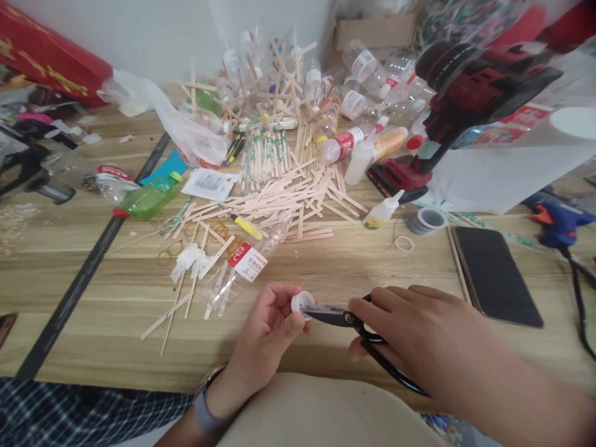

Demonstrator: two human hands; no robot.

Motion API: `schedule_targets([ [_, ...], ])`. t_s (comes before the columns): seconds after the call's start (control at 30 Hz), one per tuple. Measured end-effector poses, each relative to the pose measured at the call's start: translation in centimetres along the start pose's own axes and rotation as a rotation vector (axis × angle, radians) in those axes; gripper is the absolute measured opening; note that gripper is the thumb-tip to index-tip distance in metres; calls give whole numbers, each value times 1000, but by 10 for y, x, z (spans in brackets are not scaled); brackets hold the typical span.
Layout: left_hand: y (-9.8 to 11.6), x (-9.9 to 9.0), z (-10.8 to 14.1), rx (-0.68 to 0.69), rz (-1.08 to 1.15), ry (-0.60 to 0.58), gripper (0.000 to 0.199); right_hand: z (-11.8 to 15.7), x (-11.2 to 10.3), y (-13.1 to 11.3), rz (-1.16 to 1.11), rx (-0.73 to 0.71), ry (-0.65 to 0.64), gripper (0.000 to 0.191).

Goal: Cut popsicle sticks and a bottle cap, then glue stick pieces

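LEFT: your left hand (pixel 274 323) is clamped on the white cap (pixel 297 300) above the desk's (pixel 395 267) near edge, apparently bracing it | RIGHT: your right hand (pixel 395 326) grips the scissors (pixel 344 318) by the handles, likely for tip control

Small, round, white plastic cap (pixel 297 303) — held up in air, tilted, hollow side turned right. Metal-bladed scissors with curved black handles (pixel 329 315) — blades looking nearly together, pointing left, tips at cap's hollow; handles partly hidden, one curving down toward lower right.
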State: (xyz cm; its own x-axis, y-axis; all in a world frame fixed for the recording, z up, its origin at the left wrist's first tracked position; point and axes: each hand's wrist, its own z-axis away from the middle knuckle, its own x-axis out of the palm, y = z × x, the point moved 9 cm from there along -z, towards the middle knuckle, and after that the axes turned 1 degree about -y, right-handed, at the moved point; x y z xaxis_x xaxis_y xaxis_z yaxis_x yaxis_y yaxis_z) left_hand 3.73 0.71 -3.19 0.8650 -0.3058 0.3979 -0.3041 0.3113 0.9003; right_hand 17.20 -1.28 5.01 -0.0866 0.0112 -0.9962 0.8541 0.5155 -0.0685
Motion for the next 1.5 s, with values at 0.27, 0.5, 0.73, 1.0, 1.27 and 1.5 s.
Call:
schedule_targets([
  [0.27, -3, -2, 3, -18, -79, -14, 32, 2, 6, 0, -19, 1, -73, 19],
  [0.5, 8, -2, 0, 0, -176, 66, 34, 5, 10, 1, -67, 68, -25, 23],
  [0.73, 16, -1, 1, 63, -214, 84, 31, 6, 7, 2, -36, 87, 10, 29],
  [1.0, 15, -2, 2, 63, -235, 92, 27, 4, 15, 4, -79, 99, -81, 45],
  [1.27, 13, -5, 4, 103, -256, 97, 25, 3, 11, -1, -108, 77, -59, 41],
  [1.5, 16, -5, 6, 175, -250, 92, 21, 0, 13, 2, -123, 98, -147, 43],
])
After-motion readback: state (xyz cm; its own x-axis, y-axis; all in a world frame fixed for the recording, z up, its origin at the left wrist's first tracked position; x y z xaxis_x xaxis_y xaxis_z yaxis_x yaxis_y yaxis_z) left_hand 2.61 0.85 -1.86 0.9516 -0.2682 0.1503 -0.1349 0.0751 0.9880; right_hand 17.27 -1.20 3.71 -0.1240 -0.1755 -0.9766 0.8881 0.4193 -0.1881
